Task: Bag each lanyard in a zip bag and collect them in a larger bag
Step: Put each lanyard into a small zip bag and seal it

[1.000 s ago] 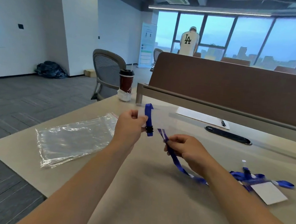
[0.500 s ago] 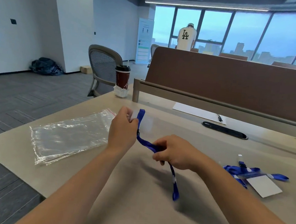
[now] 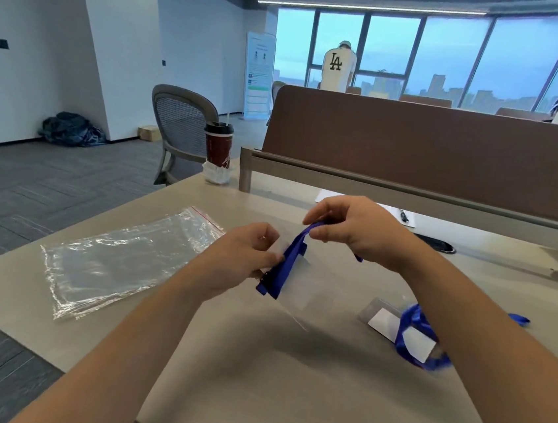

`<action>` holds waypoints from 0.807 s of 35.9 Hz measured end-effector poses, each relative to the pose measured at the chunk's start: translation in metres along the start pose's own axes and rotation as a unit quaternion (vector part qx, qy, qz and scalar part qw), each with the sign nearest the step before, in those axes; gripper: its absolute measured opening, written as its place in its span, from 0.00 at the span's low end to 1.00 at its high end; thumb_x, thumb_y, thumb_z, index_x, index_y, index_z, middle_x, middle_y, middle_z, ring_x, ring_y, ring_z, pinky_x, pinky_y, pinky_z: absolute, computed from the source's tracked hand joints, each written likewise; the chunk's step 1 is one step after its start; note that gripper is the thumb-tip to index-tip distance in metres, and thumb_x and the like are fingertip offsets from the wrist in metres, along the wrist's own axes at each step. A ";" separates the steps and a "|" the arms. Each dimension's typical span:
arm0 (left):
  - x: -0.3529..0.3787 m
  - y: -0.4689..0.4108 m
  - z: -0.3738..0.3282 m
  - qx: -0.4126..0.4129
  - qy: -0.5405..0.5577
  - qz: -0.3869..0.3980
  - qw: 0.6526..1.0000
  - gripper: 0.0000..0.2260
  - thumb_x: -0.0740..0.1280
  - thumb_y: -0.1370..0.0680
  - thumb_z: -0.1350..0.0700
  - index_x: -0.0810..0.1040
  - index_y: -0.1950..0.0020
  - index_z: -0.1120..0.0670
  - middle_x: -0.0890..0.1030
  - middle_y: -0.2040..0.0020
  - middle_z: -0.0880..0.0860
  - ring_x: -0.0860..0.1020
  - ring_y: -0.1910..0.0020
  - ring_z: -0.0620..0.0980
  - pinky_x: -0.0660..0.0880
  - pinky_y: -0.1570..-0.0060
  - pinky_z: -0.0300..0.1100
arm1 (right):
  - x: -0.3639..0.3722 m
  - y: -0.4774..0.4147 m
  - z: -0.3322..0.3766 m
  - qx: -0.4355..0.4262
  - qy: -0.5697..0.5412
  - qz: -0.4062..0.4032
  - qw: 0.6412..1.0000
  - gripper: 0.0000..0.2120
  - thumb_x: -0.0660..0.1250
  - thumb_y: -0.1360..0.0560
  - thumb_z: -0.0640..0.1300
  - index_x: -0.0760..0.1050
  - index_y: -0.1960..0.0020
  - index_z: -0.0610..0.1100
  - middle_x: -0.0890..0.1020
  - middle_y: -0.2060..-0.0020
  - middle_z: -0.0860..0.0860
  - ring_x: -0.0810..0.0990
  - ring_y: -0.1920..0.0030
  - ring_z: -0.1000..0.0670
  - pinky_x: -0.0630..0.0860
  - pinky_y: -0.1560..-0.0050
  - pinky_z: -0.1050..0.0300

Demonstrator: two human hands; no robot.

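- Lanyard (image 3: 287,264), a blue strap, is held above the table (image 3: 285,401) between both hands, near the middle of the view.
- Its lower end is pinched by the left hand (image 3: 243,261), whose fingers are curled against the strap. The upper fold of the lanyard is pinched between thumb and fingertips of the right hand (image 3: 354,231), which is held a little higher.
- A small clear zip bag (image 3: 298,289) is faintly seen beside the strap at the left hand. Whether the strap's end lies inside it cannot be told.
- A second lanyard (image 3: 411,332) is laid on the table beside the right forearm, looped over a white badge card (image 3: 383,322). It is blurred.
- A larger clear zip bag (image 3: 117,263) is laid flat to the left of the left hand, apart from it, with its red-lined mouth turned to the far side.
- A lidded paper cup (image 3: 218,146) is set at the far left corner of the table.
- A sheet of paper (image 3: 322,197), a pen (image 3: 404,216) and a dark oval cable port (image 3: 441,245) are placed behind the right hand.
- The far edge is closed off by a brown divider panel (image 3: 432,148).
- The left and near edges are bordered by grey carpet, and a grey chair (image 3: 183,125) is placed beyond the cup.
- Bare tabletop is left between the forearms.
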State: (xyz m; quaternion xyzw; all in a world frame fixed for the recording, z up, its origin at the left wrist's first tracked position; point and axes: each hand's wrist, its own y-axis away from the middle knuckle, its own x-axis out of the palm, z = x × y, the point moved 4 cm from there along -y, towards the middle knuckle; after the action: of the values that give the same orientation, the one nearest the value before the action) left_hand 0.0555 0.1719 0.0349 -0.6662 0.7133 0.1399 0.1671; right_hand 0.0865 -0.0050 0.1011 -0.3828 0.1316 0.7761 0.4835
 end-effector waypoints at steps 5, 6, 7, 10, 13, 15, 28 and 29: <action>0.002 0.004 -0.001 0.003 0.153 0.022 0.988 0.07 0.66 0.20 0.63 0.74 0.44 0.53 0.80 0.50 0.56 0.77 0.53 0.53 0.79 0.49 0.50 | -0.007 0.002 -0.020 0.034 -0.118 -0.025 0.992 0.05 0.70 0.23 0.40 0.82 0.48 0.44 0.85 0.56 0.49 0.83 0.55 0.49 0.81 0.52 0.58; 0.002 0.004 0.000 0.005 0.189 0.020 0.982 0.08 0.66 0.20 0.64 0.73 0.44 0.53 0.79 0.50 0.56 0.76 0.54 0.53 0.78 0.51 0.49 | -0.005 0.002 -0.026 0.047 -0.159 -0.025 0.986 0.06 0.69 0.23 0.39 0.82 0.48 0.43 0.85 0.57 0.48 0.83 0.55 0.49 0.80 0.53 0.58; 0.002 0.005 0.001 0.007 0.225 0.016 0.974 0.08 0.65 0.20 0.64 0.73 0.43 0.54 0.78 0.50 0.56 0.77 0.55 0.52 0.78 0.53 0.48 | -0.003 0.003 -0.032 0.064 -0.203 -0.024 0.977 0.06 0.69 0.23 0.39 0.83 0.47 0.42 0.85 0.56 0.47 0.82 0.54 0.48 0.79 0.53 0.58; 0.001 0.004 0.002 0.017 0.314 -0.005 0.949 0.09 0.64 0.19 0.64 0.74 0.40 0.57 0.79 0.52 0.55 0.79 0.58 0.50 0.79 0.58 0.43 | 0.011 0.003 -0.048 0.114 -0.310 -0.016 0.944 0.08 0.69 0.24 0.40 0.83 0.45 0.42 0.84 0.52 0.44 0.81 0.49 0.44 0.80 0.50 0.52; 0.004 0.001 0.000 0.015 0.327 -0.050 0.944 0.12 0.63 0.19 0.63 0.70 0.35 0.59 0.79 0.52 0.56 0.80 0.58 0.50 0.79 0.54 0.46 | 0.026 0.006 -0.055 0.136 -0.374 -0.006 0.917 0.12 0.69 0.24 0.42 0.81 0.42 0.41 0.82 0.44 0.41 0.80 0.42 0.39 0.80 0.41 0.47; 0.007 -0.001 0.000 0.013 0.329 -0.076 0.941 0.14 0.63 0.19 0.62 0.70 0.33 0.60 0.79 0.47 0.58 0.81 0.54 0.52 0.80 0.49 0.49 | 0.036 0.008 -0.055 0.135 -0.398 0.008 0.907 0.11 0.67 0.22 0.40 0.81 0.42 0.41 0.83 0.45 0.41 0.81 0.45 0.41 0.80 0.45 0.50; 0.023 -0.006 0.017 -0.066 0.407 -0.213 0.886 0.09 0.62 0.18 0.63 0.74 0.38 0.58 0.81 0.43 0.58 0.83 0.47 0.54 0.82 0.50 0.47 | 0.081 0.009 -0.058 0.190 -0.483 -0.084 0.851 0.07 0.64 0.20 0.37 0.78 0.44 0.39 0.86 0.55 0.42 0.86 0.57 0.44 0.82 0.47 0.48; 0.024 -0.006 0.015 -0.070 0.411 -0.220 0.882 0.05 0.62 0.18 0.63 0.75 0.44 0.55 0.81 0.45 0.57 0.83 0.47 0.54 0.81 0.50 0.47 | 0.083 0.009 -0.058 0.191 -0.482 -0.087 0.851 0.07 0.64 0.20 0.37 0.78 0.44 0.39 0.87 0.55 0.42 0.86 0.55 0.44 0.82 0.47 0.48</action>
State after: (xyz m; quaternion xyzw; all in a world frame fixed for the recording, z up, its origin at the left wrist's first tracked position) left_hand 0.0605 0.1562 0.0112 -0.8138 0.5411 -0.1376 -0.1616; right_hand 0.0861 0.0111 0.0012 0.1295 -0.0058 0.7777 0.6151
